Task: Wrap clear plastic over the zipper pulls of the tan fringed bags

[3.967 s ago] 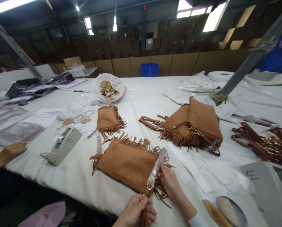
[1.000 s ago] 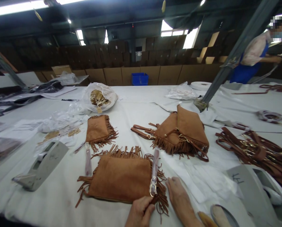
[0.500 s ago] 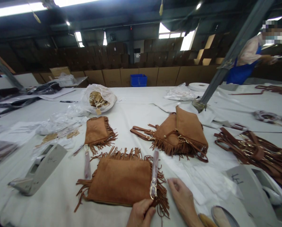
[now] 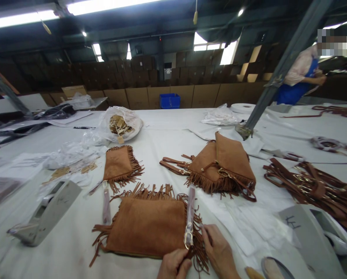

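At nine o'clock from your fringed brown pouch (image 4: 148,226), the left tape dispenser (image 4: 49,211) stands on the white-covered table (image 4: 164,155), and at eleven lies a smaller fringed pouch (image 4: 117,163). The main pouch itself lies flat on the table in front of you, at six o'clock in your view. Your left hand (image 4: 173,264) keeps its fingers closed at the pouch's near right corner, at five o'clock – just which part sits between them is hidden.

The wrapped strap (image 4: 190,213), which you were holding four seconds ago, now lies free along the right edge, its ring by your left fingers. What has just changed is your right hand (image 4: 218,250), between three and four o'clock: half a second ago it rested just beside the fringe, and now its fingertips meet those strands – whether they grip any, you cannot tell from here. Both hands are now at one end, so your work seems centred there.

Further right, two stacked fringed pouches (image 4: 222,166) lie at two o'clock, with the strap bundle (image 4: 315,190) beyond them and the right tape dispenser (image 4: 304,228) at three
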